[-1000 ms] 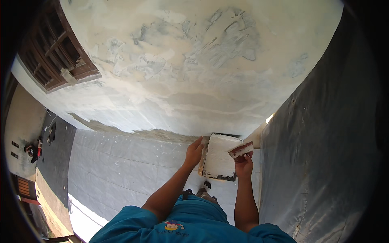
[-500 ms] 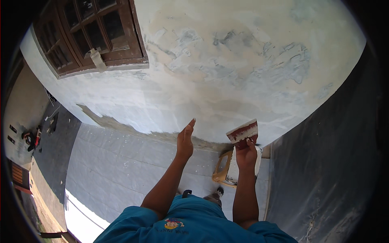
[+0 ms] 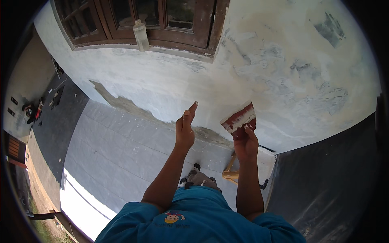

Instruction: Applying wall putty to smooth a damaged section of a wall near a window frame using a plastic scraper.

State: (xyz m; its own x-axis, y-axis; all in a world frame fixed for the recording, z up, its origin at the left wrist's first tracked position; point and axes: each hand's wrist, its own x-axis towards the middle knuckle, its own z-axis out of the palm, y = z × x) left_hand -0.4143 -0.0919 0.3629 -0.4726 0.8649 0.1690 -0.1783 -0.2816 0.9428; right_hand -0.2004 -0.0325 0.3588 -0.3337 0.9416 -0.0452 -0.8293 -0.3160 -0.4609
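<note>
My right hand (image 3: 246, 146) grips a dark red putty knife (image 3: 234, 122) by its lower part, with the wide blade pointing up and a strip of white putty across it. Putty also whitens the tip of my right thumb. To the left, my left hand (image 3: 185, 130) is held out with straight fingers and nothing in it; a white smear marks a fingertip. Both hands are in front of a patchy, puttied wall (image 3: 162, 85). Whether the blade touches the wall, I cannot tell.
A brown wooden window (image 3: 194, 32) is above, with a clear bottle (image 3: 140, 36) on its sill. Below my right hand is a yellowish plastic stool (image 3: 230, 174) with a white, putty-marked board or tray (image 3: 266, 164). Grey tiled floor (image 3: 117, 154) runs along the wall; tools (image 3: 38, 110) lie far left.
My view has swung left, so the window and bottle appear farther right. Both hands are slightly higher in view, the putty knife still in my right hand. My feet show more.
</note>
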